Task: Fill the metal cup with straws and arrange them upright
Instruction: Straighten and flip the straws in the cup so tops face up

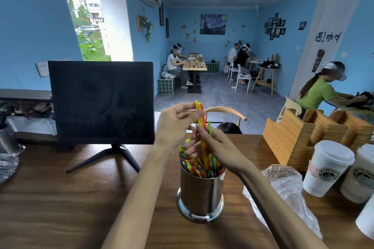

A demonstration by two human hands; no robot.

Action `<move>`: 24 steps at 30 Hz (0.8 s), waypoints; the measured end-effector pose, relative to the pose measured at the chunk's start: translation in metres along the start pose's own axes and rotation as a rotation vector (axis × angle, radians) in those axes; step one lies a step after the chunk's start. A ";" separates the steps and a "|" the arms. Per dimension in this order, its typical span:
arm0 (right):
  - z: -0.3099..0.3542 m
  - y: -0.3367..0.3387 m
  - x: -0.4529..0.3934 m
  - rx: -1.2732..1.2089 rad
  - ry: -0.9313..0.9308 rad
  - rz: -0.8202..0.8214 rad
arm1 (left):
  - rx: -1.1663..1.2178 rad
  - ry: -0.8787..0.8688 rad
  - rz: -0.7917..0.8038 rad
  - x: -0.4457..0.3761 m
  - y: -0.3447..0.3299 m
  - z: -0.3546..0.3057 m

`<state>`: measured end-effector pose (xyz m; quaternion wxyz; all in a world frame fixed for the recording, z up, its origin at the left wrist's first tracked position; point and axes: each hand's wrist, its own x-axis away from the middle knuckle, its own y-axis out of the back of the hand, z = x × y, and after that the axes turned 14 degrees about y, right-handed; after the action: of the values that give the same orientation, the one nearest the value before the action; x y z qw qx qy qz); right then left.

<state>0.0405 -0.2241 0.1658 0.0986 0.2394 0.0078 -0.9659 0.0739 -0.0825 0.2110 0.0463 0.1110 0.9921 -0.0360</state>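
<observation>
Head view: at six o'clock a metal cup stands on the wooden counter, packed with straws. Left hand pinches yellow and orange straws near their tops, right hand grips them lower, likely steering them upright.

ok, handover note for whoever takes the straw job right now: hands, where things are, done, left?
Left hand: pinching the tops of a few yellow and orange straws above the cup.
Right hand: gripping the same straws lower down, plus a green straw, just over the rim.
Metal cup: upright on the wooden counter, already packed with mixed-colour straws, many leaning.
Plastic bag: to the right of the cup; can't tell if any straws remain in it.
Done: most of the filling.
Left: seat the held straws, then straighten the leaning ones.
</observation>
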 end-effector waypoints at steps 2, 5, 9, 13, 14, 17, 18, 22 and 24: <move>-0.001 -0.001 0.000 -0.036 0.009 -0.011 | 0.012 0.008 0.012 0.001 0.001 0.001; -0.004 0.001 -0.001 -0.090 0.020 -0.044 | 0.026 -0.004 0.005 0.002 0.004 0.001; -0.007 0.004 -0.002 -0.104 0.026 -0.124 | 0.196 -0.163 -0.171 0.005 0.016 -0.008; -0.007 0.008 -0.002 -0.146 0.032 -0.171 | 0.507 -0.311 -0.392 0.011 0.033 -0.015; -0.007 0.007 -0.002 -0.157 0.034 -0.175 | 0.554 -0.289 -0.397 0.011 0.035 -0.013; -0.004 0.005 -0.006 -0.179 0.059 -0.192 | 0.456 -0.126 -0.276 0.012 0.032 0.000; -0.003 0.005 -0.009 -0.192 0.074 -0.209 | 0.361 -0.072 -0.219 0.012 0.030 0.008; 0.003 0.004 -0.015 -0.250 0.126 -0.311 | -0.131 0.005 -0.063 0.015 0.023 0.034; 0.006 0.002 -0.017 -0.278 0.145 -0.343 | -0.295 -0.008 0.010 0.016 0.018 0.038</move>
<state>0.0527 -0.2235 0.1787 -0.0358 0.2873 0.1885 -0.9384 0.0652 -0.0649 0.1703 0.0660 0.1076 0.9859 0.1100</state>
